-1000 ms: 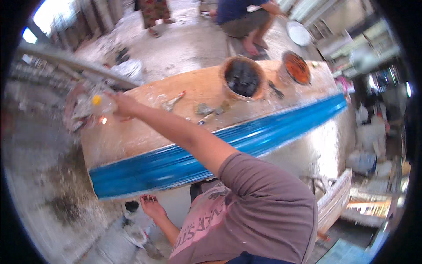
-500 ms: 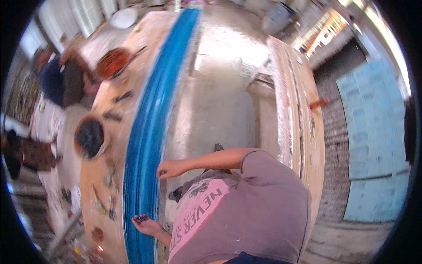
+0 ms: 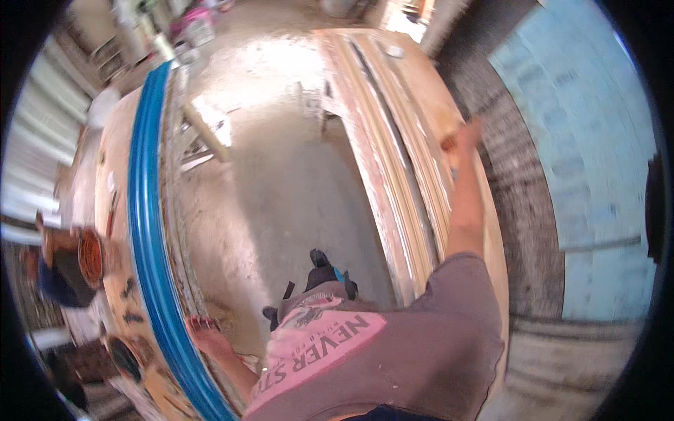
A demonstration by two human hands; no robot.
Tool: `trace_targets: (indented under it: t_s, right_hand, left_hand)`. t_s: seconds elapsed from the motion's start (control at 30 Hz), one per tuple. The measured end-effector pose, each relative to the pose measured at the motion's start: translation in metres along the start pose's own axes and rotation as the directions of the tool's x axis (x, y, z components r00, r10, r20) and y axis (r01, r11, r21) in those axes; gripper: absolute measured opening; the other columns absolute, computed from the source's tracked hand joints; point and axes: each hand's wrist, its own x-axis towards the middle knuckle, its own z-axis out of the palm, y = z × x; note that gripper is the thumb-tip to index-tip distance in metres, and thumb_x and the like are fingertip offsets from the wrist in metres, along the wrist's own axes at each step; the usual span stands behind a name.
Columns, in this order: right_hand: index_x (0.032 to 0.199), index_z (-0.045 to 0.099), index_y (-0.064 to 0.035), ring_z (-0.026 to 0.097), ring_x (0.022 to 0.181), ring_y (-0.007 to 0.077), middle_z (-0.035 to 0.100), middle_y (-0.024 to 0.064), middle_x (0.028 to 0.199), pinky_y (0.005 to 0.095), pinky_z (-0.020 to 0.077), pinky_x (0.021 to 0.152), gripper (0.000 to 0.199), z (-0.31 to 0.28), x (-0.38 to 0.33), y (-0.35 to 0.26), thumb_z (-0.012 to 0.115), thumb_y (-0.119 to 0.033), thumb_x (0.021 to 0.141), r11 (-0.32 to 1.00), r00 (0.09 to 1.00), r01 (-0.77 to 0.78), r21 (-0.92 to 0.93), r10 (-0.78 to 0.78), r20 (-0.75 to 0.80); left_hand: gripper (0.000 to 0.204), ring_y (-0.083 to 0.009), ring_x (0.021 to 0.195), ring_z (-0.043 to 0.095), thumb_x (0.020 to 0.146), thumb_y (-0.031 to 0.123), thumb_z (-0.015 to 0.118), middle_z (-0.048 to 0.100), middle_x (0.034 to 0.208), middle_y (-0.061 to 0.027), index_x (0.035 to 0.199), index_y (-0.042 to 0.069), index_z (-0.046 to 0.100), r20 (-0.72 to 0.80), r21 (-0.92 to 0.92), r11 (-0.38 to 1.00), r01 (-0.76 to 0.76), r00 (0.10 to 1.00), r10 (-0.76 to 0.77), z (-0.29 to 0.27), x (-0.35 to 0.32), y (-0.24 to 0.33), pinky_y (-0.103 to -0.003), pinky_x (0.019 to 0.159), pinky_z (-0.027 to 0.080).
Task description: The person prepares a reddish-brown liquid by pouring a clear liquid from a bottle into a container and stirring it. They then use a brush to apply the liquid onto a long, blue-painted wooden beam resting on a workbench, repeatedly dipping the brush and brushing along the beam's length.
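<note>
My left hand (image 3: 208, 338) is beside the right edge of a long, glossy blue moulded strip (image 3: 146, 182). Its fingers look curled around something dark, too blurred to name. With my right arm stretched out, my right hand (image 3: 466, 133) reaches over the right-hand table, at a small orange-brown object (image 3: 448, 143). The hand covers part of that object. Motion smears the right fingers, so their grip is unclear.
Long pale mouldings (image 3: 393, 147) lie along the right table. On the left table (image 3: 105, 158) are an orange-lined bowl (image 3: 91, 257) and a dark-filled bowl (image 3: 125, 358). Another person (image 3: 64, 277) is beyond it. Light-blue panels (image 3: 576, 140) stand at the right.
My view has swung right. My right hand has left the blue strip's edge and reached across to the orange-brown object. My left hand has shifted off the strip's top to its right edge.
</note>
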Motion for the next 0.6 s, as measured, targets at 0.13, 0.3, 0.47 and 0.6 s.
trace_targets:
  t_s: [0.13, 0.3, 0.47, 0.6]
  right_hand:
    - [0.101, 0.066, -0.0004, 0.063, 0.086, 0.0344, 0.068, 0.0177, 0.091, 0.0452, 0.0496, 0.08, 0.029, 0.011, 0.05, 0.107, 0.06, -0.026, 0.088, 0.898, 0.799, -0.23, 0.375, -0.045, 0.599]
    - [0.091, 0.068, 0.0019, 0.063, 0.08, 0.0371, 0.066, 0.0183, 0.084, 0.0453, 0.0497, 0.08, 0.029, 0.005, 0.03, 0.103, 0.074, -0.025, 0.08, 0.968, 0.892, 0.17, -0.186, -0.071, 0.446]
    - [0.095, 0.069, -0.0022, 0.064, 0.082, 0.0339, 0.065, 0.0153, 0.091, 0.0447, 0.0517, 0.077, 0.029, -0.065, 0.025, -0.048, 0.077, -0.023, 0.077, 0.931, 0.872, 0.361, 0.064, -0.36, 0.332]
    - [0.097, 0.066, 0.0009, 0.063, 0.076, 0.0227, 0.061, 0.0094, 0.087, 0.0334, 0.0519, 0.07, 0.027, -0.183, 0.005, -0.245, 0.079, -0.012, 0.077, 0.825, 0.755, 0.34, 0.451, -0.526, 0.392]
  left_hand:
    - [0.018, -0.0141, 0.087, 0.055, 0.096, 0.03, 0.055, 0.06, 0.096, 0.0004, 0.102, 0.014, 0.06, 0.116, 0.068, 0.997, 0.034, 0.992, -0.042, 0.055, -0.003, -0.019, -0.03, 0.078, 0.042]
    - [0.018, -0.0134, 0.085, 0.056, 0.095, 0.027, 0.056, 0.059, 0.094, -0.0009, 0.101, 0.01, 0.058, 0.126, 0.145, 0.987, 0.068, 0.988, -0.087, 0.102, 0.012, -0.024, -0.031, 0.077, 0.044]
    - [0.02, -0.0146, 0.095, 0.058, 0.094, 0.024, 0.06, 0.06, 0.103, -0.0046, 0.106, 0.009, 0.059, 0.328, 0.359, 0.933, -0.036, 0.941, -0.09, 0.154, 0.026, -0.053, -0.031, 0.087, 0.046]
    - [0.036, -0.0171, 0.11, 0.055, 0.086, 0.023, 0.072, 0.058, 0.116, -0.006, 0.115, 0.007, 0.058, 0.737, 0.394, 0.835, -0.383, 0.675, -0.039, 0.237, 0.038, -0.042, -0.033, 0.096, 0.042]
